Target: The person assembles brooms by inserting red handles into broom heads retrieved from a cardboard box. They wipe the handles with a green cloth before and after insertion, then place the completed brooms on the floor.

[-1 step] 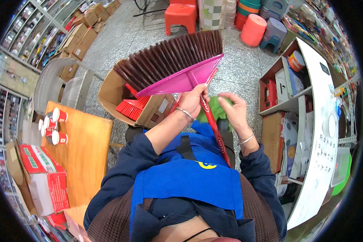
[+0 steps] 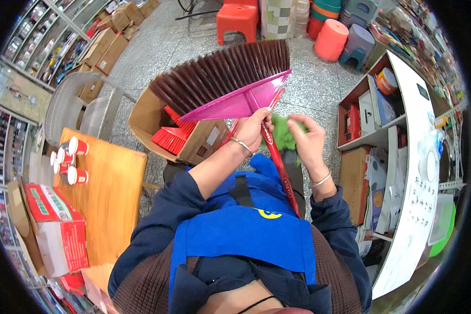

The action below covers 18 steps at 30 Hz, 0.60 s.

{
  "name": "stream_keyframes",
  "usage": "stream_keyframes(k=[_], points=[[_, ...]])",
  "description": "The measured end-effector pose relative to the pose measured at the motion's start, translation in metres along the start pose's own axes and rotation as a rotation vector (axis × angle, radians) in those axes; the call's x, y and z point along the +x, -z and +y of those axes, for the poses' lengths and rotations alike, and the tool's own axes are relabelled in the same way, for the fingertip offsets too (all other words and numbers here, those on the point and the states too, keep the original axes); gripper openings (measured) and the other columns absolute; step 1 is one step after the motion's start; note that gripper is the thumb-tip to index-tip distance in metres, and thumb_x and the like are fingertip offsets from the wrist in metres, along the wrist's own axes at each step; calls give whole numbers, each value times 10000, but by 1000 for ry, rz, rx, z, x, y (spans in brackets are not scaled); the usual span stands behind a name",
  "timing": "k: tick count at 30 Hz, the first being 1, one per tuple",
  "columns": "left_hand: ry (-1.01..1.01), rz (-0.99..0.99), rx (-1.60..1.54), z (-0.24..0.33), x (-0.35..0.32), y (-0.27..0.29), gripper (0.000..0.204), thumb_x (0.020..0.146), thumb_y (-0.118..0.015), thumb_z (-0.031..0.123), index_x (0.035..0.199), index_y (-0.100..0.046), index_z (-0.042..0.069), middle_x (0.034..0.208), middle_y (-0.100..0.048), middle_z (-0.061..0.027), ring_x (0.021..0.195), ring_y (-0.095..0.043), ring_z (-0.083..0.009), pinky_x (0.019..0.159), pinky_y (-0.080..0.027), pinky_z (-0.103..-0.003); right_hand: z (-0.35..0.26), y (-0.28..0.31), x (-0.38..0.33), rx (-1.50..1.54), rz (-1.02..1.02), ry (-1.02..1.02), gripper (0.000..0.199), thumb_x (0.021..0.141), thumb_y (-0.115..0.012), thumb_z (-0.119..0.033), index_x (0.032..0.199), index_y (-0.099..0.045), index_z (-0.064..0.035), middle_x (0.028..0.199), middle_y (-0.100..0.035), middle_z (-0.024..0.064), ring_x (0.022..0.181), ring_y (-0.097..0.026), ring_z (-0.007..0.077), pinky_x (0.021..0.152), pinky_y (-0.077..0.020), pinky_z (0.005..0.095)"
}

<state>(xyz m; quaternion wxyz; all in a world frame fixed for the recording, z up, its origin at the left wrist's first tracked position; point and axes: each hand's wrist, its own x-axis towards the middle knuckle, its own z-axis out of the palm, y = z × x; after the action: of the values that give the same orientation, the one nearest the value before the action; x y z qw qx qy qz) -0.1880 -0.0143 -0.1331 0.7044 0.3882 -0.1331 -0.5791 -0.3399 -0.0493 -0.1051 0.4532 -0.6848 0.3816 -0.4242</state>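
My left hand point(image 2: 252, 130) is wrapped round the red handle of a broom just below its head. The broom point(image 2: 277, 159) has a pink head with dark brown bristles, spread toward the upper left. Its red handle slants down to the blue apron point(image 2: 240, 225) on my body. Just right of the handle, my right hand point(image 2: 310, 140) is closed with a green cloth point(image 2: 285, 135) at its fingertips; the cloth hangs beside the handle. The fingers partly hide where it is gripped.
Beyond my left forearm stands an open cardboard box point(image 2: 204, 144) with red brushes point(image 2: 172, 137). A wooden table point(image 2: 107, 183) with paper cups point(image 2: 78, 145) is at left. At right is a white-topped shelf unit point(image 2: 403, 240). Stools point(image 2: 237, 22) stand at the far side.
My right hand has shifted slightly and its fingers have turned, moving the green cloth a little up and right. The broom and my left hand have stayed nearly in place.
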Motion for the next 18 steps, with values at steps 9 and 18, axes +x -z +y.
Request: stream_keyframes(k=[9, 18], points=[[208, -64, -552, -8, -14, 54, 333, 934, -434, 233, 1232, -408, 86, 1151, -479, -49, 1068, -471, -137, 901, -409, -311, -46, -75, 25, -471, -206, 981, 289, 618, -611, -128, 898, -657, -184, 781, -567, -10, 744, -546, 190, 633, -464, 301], [21, -152, -23, 4, 9, 63, 160, 905, -514, 169, 774, -487, 80, 698, -410, 11, 613, -380, -99, 602, -388, -266, 46, 119, 5, 167, 420, -244, 268, 894, -552, -246, 901, -642, 7, 794, -618, 12, 710, -561, 85, 650, -451, 242]])
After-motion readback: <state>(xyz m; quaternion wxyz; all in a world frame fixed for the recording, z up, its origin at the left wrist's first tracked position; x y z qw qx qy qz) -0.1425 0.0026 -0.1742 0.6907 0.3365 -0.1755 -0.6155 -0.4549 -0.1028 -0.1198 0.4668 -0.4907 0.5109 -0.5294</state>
